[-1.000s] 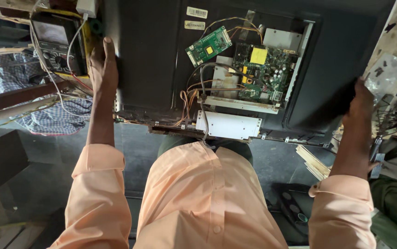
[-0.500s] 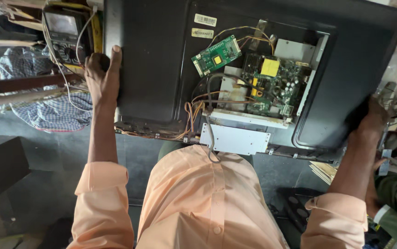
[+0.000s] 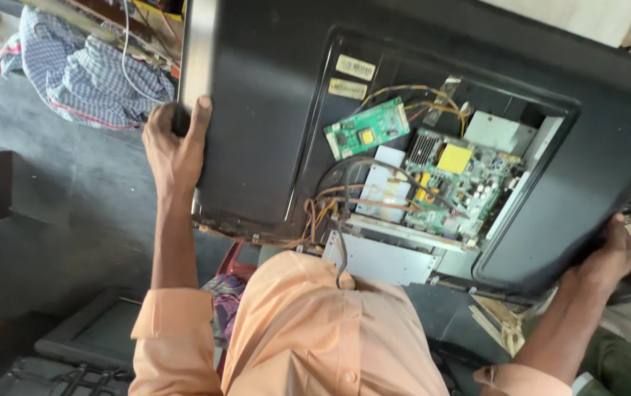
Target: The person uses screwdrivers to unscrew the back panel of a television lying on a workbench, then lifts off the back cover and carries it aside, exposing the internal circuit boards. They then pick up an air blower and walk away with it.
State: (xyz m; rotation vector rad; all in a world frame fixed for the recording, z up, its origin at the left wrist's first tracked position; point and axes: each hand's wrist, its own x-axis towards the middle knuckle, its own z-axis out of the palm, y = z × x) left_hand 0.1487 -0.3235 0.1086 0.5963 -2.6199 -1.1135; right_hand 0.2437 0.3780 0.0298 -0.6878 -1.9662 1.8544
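Observation:
I hold a large black flat-panel television (image 3: 271, 132) with its back cover off, lifted in front of my chest and tilted down to the right. Green circuit boards (image 3: 455, 180), a small green board (image 3: 367, 128), a silver metal plate (image 3: 378, 257) and orange wires show in the open back. My left hand (image 3: 172, 147) grips the panel's left edge, thumb on the back face. My right hand (image 3: 613, 253) grips the lower right corner from beneath. My orange shirt fills the lower middle.
A blue checked cloth (image 3: 81, 70) lies on the grey floor at upper left beside white cables. A dark panel (image 3: 88, 337) lies on the floor at lower left. Wood scraps (image 3: 502, 323) and cluttered parts sit at lower right.
The television has swung to the right and tilted further, and my view has shifted left. My left hand slid lower on the left edge; both hands kept their grip.

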